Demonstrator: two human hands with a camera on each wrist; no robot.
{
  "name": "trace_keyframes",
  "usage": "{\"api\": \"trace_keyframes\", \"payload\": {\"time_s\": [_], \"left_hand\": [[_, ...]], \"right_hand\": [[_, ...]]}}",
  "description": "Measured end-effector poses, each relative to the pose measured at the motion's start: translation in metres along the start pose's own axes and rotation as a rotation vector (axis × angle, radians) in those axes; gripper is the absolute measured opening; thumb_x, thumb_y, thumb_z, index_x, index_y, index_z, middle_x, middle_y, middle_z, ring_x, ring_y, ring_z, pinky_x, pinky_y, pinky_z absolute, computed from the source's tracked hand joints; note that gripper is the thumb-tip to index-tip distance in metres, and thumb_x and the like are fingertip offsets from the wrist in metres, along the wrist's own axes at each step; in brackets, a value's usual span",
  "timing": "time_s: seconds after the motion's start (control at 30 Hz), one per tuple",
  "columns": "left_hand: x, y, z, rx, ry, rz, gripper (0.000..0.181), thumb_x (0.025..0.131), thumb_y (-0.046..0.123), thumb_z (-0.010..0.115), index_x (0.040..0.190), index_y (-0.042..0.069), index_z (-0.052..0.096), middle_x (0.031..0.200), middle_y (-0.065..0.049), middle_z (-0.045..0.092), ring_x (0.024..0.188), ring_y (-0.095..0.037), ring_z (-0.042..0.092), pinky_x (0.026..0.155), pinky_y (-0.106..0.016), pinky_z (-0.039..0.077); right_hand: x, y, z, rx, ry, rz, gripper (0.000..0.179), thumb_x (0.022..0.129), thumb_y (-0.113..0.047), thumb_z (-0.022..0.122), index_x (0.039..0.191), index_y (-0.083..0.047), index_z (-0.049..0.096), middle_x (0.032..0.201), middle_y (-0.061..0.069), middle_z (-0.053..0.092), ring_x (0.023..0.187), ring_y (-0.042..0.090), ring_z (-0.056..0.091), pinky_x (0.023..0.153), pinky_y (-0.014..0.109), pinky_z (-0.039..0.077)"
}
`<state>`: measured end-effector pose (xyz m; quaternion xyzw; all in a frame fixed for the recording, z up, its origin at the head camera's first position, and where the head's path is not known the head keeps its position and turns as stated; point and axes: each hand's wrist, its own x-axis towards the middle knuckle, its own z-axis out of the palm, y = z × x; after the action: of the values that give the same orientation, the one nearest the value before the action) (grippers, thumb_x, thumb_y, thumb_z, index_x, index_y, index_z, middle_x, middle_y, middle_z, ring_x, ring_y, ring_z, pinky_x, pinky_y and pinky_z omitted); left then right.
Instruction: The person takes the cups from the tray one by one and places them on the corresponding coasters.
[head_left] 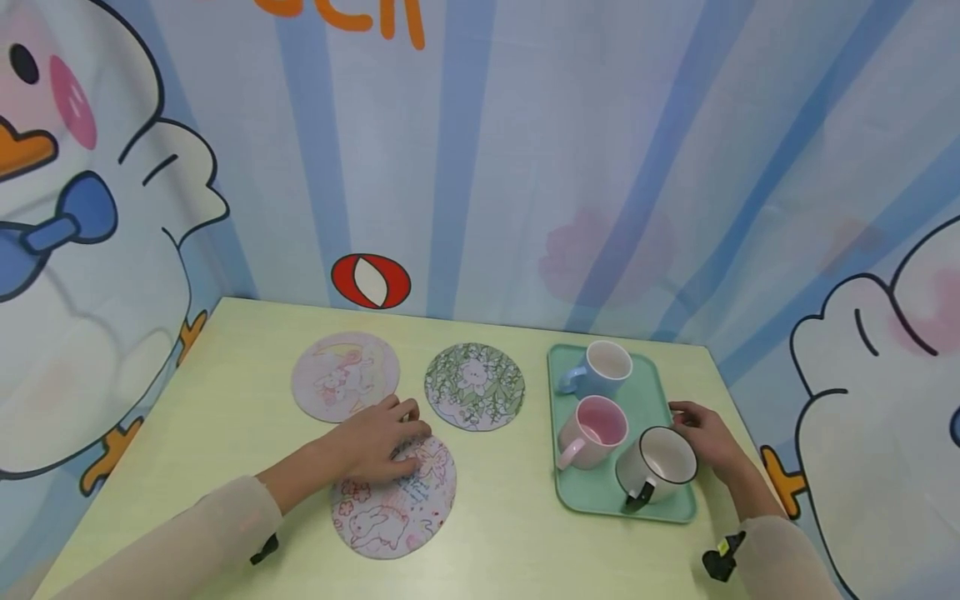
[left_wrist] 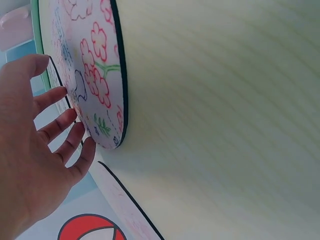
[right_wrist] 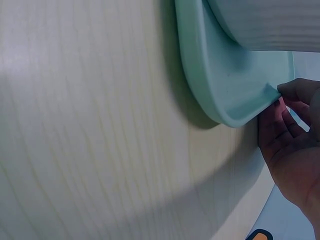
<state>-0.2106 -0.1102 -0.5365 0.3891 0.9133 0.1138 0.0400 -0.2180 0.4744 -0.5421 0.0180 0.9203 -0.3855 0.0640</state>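
My left hand (head_left: 378, 442) is over the far edge of a round rabbit-patterned placemat (head_left: 397, 521), its fingers spread and slightly bent. In the left wrist view the fingertips (left_wrist: 90, 142) come right at the placemat's rim, with nothing gripped. My right hand (head_left: 708, 437) pinches the right rim of a green tray (head_left: 645, 396), thumb above and fingers beneath, as the right wrist view shows. On the tray stand a blue mug (head_left: 600, 371), a pink mug (head_left: 588, 433) and a white mug (head_left: 660, 467) with a dark rim and black handle.
A pale pink round placemat (head_left: 345, 375) lies at the back left. A green floral round placemat (head_left: 475, 387) is between it and the tray. Behind the pale wooden table (head_left: 517, 533) hangs a blue-striped cloth (head_left: 480, 167) with cartoon ducks.
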Motion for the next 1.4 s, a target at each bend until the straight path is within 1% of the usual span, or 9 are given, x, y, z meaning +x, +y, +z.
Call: {"api": "trace_keyframes", "payload": {"time_s": [0.23,0.37,0.5,0.63,0.73,0.9,1.03,1.2,1.4], "left_hand": [[-0.002,-0.001,0.001,-0.022,-0.018,-0.026,0.044,0.099,0.05,0.065,0.137,0.027,0.069,0.13,0.002,0.058,0.107,-0.015,0.048,0.088,-0.037,0.052],[-0.002,-0.004,0.001,-0.066,-0.028,-0.043,0.043,0.1,0.05,0.065,0.137,0.028,0.068,0.131,0.004,0.058,0.109,-0.014,0.049,0.09,-0.038,0.053],[-0.001,-0.01,-0.001,-0.142,-0.025,-0.087,0.047,0.1,0.049,0.065,0.142,0.029,0.065,0.132,0.005,0.056,0.111,-0.013,0.05,0.091,-0.039,0.053],[0.001,-0.018,-0.01,-0.218,-0.003,-0.136,0.052,0.101,0.049,0.066,0.148,0.027,0.061,0.136,0.002,0.056,0.119,-0.017,0.052,0.097,-0.043,0.053],[0.004,-0.026,-0.02,-0.24,0.034,-0.145,0.054,0.102,0.045,0.065,0.15,0.021,0.059,0.14,-0.003,0.056,0.127,-0.023,0.053,0.104,-0.049,0.052],[0.015,-0.039,-0.036,-0.251,0.116,-0.134,0.056,0.103,0.038,0.065,0.153,0.013,0.055,0.154,-0.011,0.051,0.141,-0.036,0.048,0.112,-0.058,0.044],[0.024,-0.046,-0.043,-0.263,0.154,-0.168,0.063,0.106,0.051,0.059,0.158,0.019,0.049,0.161,-0.008,0.045,0.147,-0.035,0.042,0.116,-0.061,0.039],[0.033,-0.047,-0.042,-0.306,0.182,-0.21,0.072,0.104,0.067,0.051,0.163,0.027,0.041,0.165,-0.004,0.04,0.152,-0.032,0.038,0.116,-0.065,0.037],[0.049,-0.039,-0.034,-0.362,0.186,-0.196,0.078,0.102,0.072,0.048,0.164,0.027,0.039,0.165,-0.006,0.039,0.152,-0.033,0.037,0.117,-0.063,0.037]], "right_hand": [[0.0,-0.001,0.0,0.001,-0.002,0.011,0.044,0.107,-0.005,0.055,0.146,0.015,0.049,0.114,0.021,0.063,0.097,0.022,0.058,0.079,0.035,0.05],[0.0,-0.002,0.0,-0.001,-0.006,0.017,0.045,0.107,-0.005,0.055,0.146,0.015,0.048,0.114,0.021,0.063,0.097,0.023,0.059,0.079,0.036,0.05],[0.0,-0.003,0.0,-0.011,-0.007,0.012,0.045,0.107,-0.006,0.055,0.146,0.015,0.048,0.114,0.021,0.063,0.098,0.023,0.059,0.08,0.037,0.05],[0.0,-0.003,0.0,-0.013,-0.005,0.005,0.044,0.108,-0.006,0.055,0.146,0.015,0.048,0.114,0.021,0.063,0.098,0.023,0.059,0.08,0.037,0.05],[-0.001,-0.003,0.0,-0.016,-0.004,0.004,0.044,0.108,-0.007,0.054,0.146,0.015,0.048,0.114,0.022,0.063,0.098,0.023,0.059,0.08,0.037,0.05],[-0.001,-0.002,-0.001,-0.017,-0.005,0.004,0.044,0.109,-0.008,0.054,0.146,0.015,0.048,0.114,0.021,0.063,0.097,0.022,0.059,0.079,0.035,0.05],[-0.001,0.0,0.0,-0.004,-0.004,0.01,0.045,0.109,-0.008,0.053,0.147,0.014,0.048,0.114,0.021,0.063,0.095,0.021,0.059,0.077,0.035,0.051],[-0.002,0.0,0.001,0.009,-0.001,0.018,0.045,0.108,-0.008,0.053,0.148,0.013,0.048,0.114,0.022,0.063,0.094,0.02,0.06,0.076,0.035,0.052],[-0.002,-0.003,0.0,-0.018,0.004,0.027,0.045,0.109,-0.01,0.053,0.148,0.013,0.048,0.119,0.025,0.063,0.099,0.026,0.062,0.078,0.037,0.052]]}}
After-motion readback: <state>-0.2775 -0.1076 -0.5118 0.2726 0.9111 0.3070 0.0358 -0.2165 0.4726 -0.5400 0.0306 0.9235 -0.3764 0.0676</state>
